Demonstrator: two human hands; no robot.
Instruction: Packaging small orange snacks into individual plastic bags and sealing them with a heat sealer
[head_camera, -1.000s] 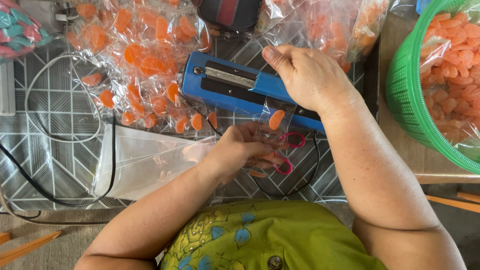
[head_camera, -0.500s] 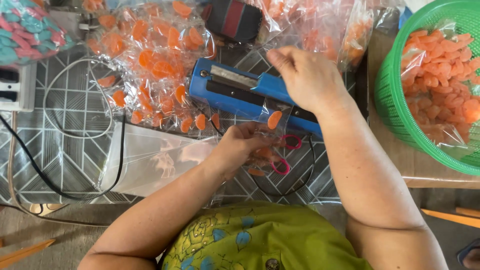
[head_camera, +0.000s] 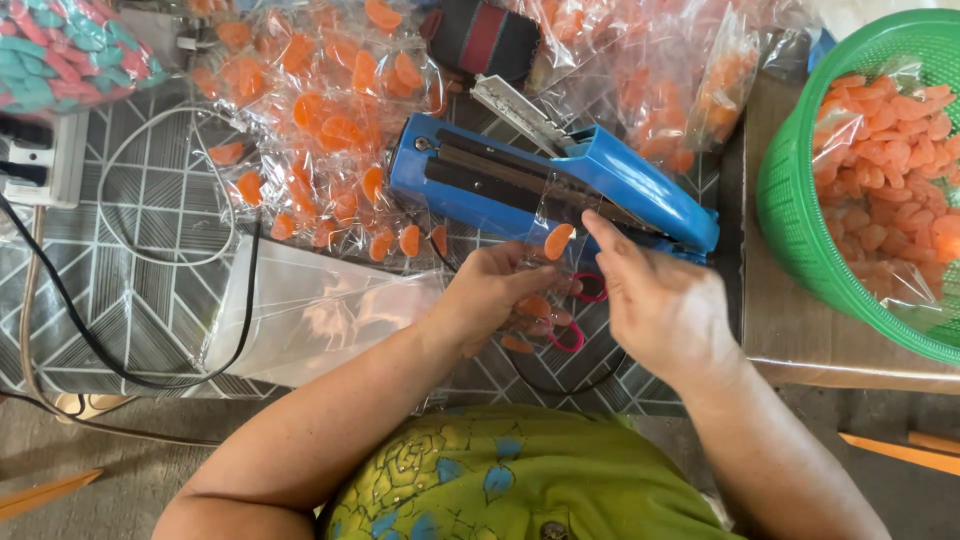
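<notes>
My left hand (head_camera: 495, 295) and my right hand (head_camera: 660, 300) together hold a small clear bag of orange candy slices (head_camera: 553, 250) just in front of a blue heat sealer (head_camera: 560, 185). The sealer's upper arm is raised and its jaw stands open. The bag's top edge lies near the sealing bar. My right fingers pinch the bag's right side, and my left hand grips it from the left and below. Pink-handled scissors (head_camera: 580, 335) lie partly hidden under my hands.
Several sealed clear bags of orange candy (head_camera: 330, 120) are piled behind and left of the sealer. A green basket (head_camera: 790, 215) of loose orange candy stands at the right. A stack of empty clear bags (head_camera: 320, 310), black and white cables and a power strip (head_camera: 45, 160) lie at the left.
My right hand came off the sealer's arm, which has lifted open. That hand moved down to the bag, which both hands now hold in front of the jaw.
</notes>
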